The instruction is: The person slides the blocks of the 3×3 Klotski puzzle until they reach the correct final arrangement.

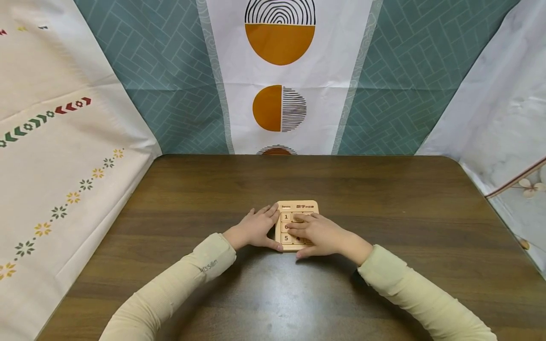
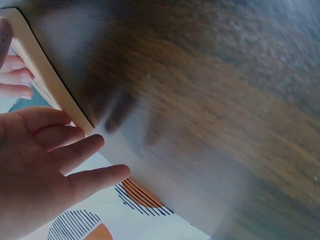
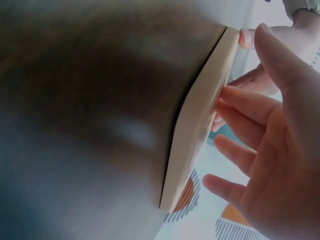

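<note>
A light wooden number sliding puzzle (image 1: 286, 207) lies flat on the table, with tiles such as 1 and 5 showing. My left hand (image 1: 256, 229) touches its left side, thumb at the lower corner and fingers spread along the edge. In the head view my right hand (image 1: 327, 236) reaches over the board, fingertips on the tiles, hiding several of them. The right wrist view shows the puzzle's side (image 3: 195, 120) and the extended fingers of the right hand (image 3: 272, 145). The left wrist view shows the left hand (image 2: 42, 160) against the board's edge (image 2: 50, 72).
A dark wood-grain table (image 1: 204, 184) carries the puzzle. Patterned cloth (image 1: 179, 113) hangs behind it, and a white cloth with flower motifs (image 1: 77, 227) borders the left. Pale fabric (image 1: 499, 142) stands at the right.
</note>
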Demonstrator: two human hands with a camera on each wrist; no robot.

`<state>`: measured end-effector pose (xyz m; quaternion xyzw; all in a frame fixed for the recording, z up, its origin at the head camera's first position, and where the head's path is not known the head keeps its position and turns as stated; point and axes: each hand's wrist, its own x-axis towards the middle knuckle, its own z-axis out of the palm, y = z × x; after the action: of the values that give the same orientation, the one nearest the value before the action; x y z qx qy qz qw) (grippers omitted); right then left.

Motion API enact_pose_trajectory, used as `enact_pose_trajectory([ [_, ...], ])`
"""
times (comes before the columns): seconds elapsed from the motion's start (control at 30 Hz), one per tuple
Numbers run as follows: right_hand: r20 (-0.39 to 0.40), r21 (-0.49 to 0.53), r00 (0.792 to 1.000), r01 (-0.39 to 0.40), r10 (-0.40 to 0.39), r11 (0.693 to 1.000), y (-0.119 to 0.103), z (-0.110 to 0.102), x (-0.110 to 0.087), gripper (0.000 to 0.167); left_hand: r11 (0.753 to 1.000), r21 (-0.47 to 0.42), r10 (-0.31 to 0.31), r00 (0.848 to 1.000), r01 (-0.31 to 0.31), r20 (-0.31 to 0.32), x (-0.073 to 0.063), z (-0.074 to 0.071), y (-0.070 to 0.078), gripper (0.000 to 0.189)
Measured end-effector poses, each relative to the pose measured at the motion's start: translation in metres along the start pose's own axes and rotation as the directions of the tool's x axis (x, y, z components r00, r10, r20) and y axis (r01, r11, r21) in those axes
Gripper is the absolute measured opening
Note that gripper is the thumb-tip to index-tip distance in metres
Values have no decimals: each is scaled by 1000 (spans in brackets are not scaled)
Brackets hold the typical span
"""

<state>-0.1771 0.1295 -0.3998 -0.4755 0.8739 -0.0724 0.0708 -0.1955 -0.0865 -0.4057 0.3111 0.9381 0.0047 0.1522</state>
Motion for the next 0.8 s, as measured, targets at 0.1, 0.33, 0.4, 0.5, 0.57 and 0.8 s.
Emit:
enact_pose_trajectory([
  [0.1, 5, 2, 1000, 2, -2, 1000, 0, 0, 2, 65, 1000, 3, -4, 1000, 4, 1, -1, 0, -1, 104],
  [0.33, -36, -49, 999, 1, -3, 999, 3, -2, -9, 64, 1000, 4, -2, 1000, 2, 5, -1, -1, -1, 103],
  [0.4, -48, -48, 999, -5, 2, 999, 3, -3, -15, 65, 1000, 7, -5, 1000, 5, 8, -1, -1, 0, 103],
  [0.5, -45, -59, 999, 0, -2, 998, 2, -3, -23, 64, 1000, 12, -11, 1000, 11, 13, -1, -2, 1, 103],
  [0.57, -37, -62, 999, 1, -3, 998, 1, -3, -27, 63, 1000, 11, -13, 1000, 13, 17, -1, -2, 1, 103],
  [0.8, -42, -61, 999, -3, 1, 998, -3, 0, -35, 62, 1000, 6, -16, 1000, 16, 24, 0, -3, 2, 104],
])
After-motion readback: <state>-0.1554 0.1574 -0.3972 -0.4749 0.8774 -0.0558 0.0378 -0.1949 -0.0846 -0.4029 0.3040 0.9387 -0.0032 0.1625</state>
